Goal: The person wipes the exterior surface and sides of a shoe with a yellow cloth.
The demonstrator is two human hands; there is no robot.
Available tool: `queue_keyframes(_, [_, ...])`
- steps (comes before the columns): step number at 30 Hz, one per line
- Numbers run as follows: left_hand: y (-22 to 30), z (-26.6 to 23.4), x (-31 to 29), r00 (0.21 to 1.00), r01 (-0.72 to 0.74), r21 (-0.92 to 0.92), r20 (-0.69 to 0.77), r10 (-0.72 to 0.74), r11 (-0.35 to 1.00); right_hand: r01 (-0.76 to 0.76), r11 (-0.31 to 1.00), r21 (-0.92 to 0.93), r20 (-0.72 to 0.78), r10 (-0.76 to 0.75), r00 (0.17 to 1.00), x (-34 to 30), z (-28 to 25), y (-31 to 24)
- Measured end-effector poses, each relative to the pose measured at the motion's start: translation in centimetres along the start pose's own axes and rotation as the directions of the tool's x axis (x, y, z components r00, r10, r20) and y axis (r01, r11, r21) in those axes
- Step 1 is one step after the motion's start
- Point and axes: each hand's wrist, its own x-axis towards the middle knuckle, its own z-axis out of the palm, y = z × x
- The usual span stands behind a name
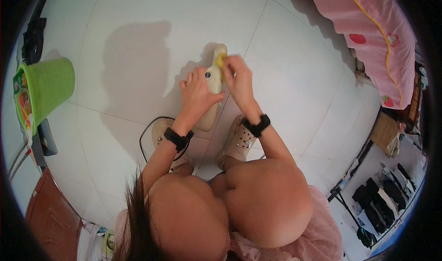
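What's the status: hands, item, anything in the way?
Left hand grips cream clog shoe at mid-body. Right hand presses yellow cloth on its upper end. Black cord lies near the feet, off the shoe.

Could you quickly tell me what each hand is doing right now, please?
Left hand: closed around the cream shoe, holding it.
Right hand: closed on a yellow cloth, pressed against the shoe.

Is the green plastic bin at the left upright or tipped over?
Tipped over. The green plastic bin lies on its side on the white tiled floor, its open mouth facing left with colourful wrappers showing inside.
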Motion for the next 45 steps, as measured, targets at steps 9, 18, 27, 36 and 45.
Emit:
queue_keyframes(9, [0.4,0.1,0.2,1.000,0.008,0.020,-0.011,-0.008,1.000,0.222,0.958,-0.184,0.067,-0.213,0.975,-0.3,0.0,-1.0])
queue_keyframes(18, [0.3,0.9,-0.1,0.997,-0.025,0.010,-0.067,0.025,1.000,0.153,0.981,-0.116,0.107,-0.141,0.984,-1.9,-0.7,-1.2])
queue_keyframes(27, [1.0,0.6,-0.1,0.995,-0.071,0.011,-0.070,0.072,0.997,0.298,0.947,-0.116,0.327,-0.247,0.912,-0.6,-3.1,-0.5])
queue_keyframes(36, [0.5,0.9,-0.4,0.990,-0.103,0.051,-0.096,0.107,0.993,0.351,0.928,-0.127,0.294,-0.303,0.907,-0.2,-3.3,0.7])
queue_keyframes(45, [0.5,0.9,-0.4,0.991,-0.094,0.096,-0.083,0.102,0.991,0.340,0.937,-0.083,0.285,-0.305,0.909,-1.5,-2.9,0.1])
